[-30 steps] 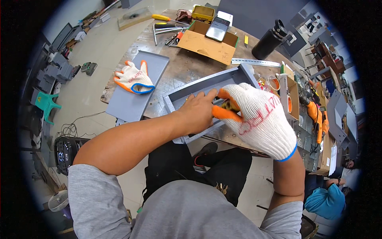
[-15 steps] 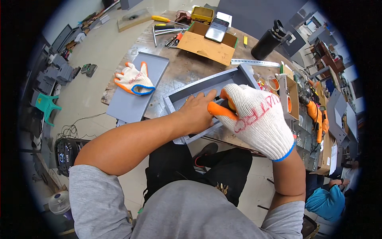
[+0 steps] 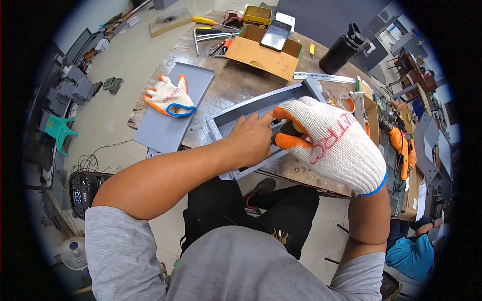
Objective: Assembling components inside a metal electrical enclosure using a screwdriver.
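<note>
— Head view: where are things standing?
— Gloved right hand (image 3: 334, 143) is gripping, closed, a tool with an orange handle (image 3: 286, 136); bare left hand (image 3: 253, 138), fingers loosely spread, is steadying the grey metal tray (image 3: 241, 113) on the workbench (image 3: 228, 83). Work looks ongoing.
— Changes?
— Right hand has been shifting rightward, hiding more handle.

Bright, even indoor light, with soft shadows only. The centre of the frame is sharp. Straight edges bend toward the rim, and a black ring cuts off every corner.
</note>
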Demonstrator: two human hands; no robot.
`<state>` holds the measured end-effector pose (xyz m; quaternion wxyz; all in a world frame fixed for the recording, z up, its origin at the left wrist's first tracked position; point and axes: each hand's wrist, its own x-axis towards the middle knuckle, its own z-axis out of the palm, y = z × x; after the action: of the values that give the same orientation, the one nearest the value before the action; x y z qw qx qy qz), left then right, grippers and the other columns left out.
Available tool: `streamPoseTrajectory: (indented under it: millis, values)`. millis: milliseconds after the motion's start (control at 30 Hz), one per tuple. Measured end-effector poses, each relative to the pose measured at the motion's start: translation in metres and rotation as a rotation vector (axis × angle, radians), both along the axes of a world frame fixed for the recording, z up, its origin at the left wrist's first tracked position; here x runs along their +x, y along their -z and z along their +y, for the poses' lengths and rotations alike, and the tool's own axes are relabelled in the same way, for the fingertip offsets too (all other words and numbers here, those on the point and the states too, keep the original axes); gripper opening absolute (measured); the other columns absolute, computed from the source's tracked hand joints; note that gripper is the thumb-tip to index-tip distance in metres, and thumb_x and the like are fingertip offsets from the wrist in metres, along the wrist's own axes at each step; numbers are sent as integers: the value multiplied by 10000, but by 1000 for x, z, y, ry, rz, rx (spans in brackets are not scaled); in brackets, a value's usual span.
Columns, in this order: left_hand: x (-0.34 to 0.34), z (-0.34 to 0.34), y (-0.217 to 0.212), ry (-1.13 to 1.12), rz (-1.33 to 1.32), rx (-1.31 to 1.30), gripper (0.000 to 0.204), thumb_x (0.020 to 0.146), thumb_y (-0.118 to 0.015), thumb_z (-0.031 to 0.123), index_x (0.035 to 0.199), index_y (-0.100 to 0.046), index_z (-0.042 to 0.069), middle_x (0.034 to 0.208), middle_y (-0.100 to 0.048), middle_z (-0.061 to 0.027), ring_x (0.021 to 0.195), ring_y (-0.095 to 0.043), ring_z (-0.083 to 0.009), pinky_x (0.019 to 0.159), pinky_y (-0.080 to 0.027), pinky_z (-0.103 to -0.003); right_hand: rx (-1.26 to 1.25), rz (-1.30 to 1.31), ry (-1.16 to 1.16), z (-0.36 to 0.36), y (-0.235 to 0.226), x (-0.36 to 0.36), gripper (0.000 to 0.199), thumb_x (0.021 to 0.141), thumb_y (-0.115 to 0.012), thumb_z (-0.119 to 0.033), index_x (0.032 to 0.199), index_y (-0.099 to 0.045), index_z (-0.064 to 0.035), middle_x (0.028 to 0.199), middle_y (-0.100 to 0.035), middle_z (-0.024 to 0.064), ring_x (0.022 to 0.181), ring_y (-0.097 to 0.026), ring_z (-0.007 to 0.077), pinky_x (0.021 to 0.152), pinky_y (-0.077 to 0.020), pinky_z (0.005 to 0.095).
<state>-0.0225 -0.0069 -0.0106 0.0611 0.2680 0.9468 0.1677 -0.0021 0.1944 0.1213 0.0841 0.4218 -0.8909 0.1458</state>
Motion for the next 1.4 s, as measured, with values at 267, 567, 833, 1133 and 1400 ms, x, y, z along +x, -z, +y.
streamPoseTrajectory:
  millis: [267,567,833,1133,1400]
  values:
    - [6,-2,-5,-24,-14,-38,478,913,-733,244,1364,-660,102,1273,-655,-158,1256,-547,-355,1002,-430,-500,83,87,2,15,16,-4,619,851,-808,-166,1441,-623,-124,1325,-705,130,1160,-697,351,1003,-560,437]
    - [11,-5,-12,-44,-48,-78,426,898,-731,221,1321,-694,201,1290,-651,-125,1278,-530,-356,987,-417,-517,-14,51,-13,-4,6,0,599,831,-829,-141,1399,-642,-110,1244,-720,143,1118,-716,340,979,-574,427]
    - [15,-17,-9,-53,11,55,332,859,-721,159,1174,-784,75,1390,-543,-131,1189,-530,-357,950,-420,-526,-144,26,-75,-14,11,-4,513,827,-840,-150,1310,-676,-98,1167,-729,141,1012,-736,335,890,-599,399]
    - [-9,-25,2,-23,-13,15,470,882,-793,301,1328,-691,192,1360,-628,-121,1318,-511,-362,996,-425,-527,-118,-140,26,-36,9,-14,373,873,-826,-172,1193,-669,-58,1063,-725,154,963,-734,328,826,-589,404]
    - [-33,-14,-8,130,-68,-49,286,892,-729,203,1132,-795,61,1461,-494,-181,1249,-554,-403,1004,-489,-535,-117,-272,202,-20,-38,-14,290,884,-817,-138,1134,-711,-37,1008,-727,99,941,-724,200,816,-568,329]
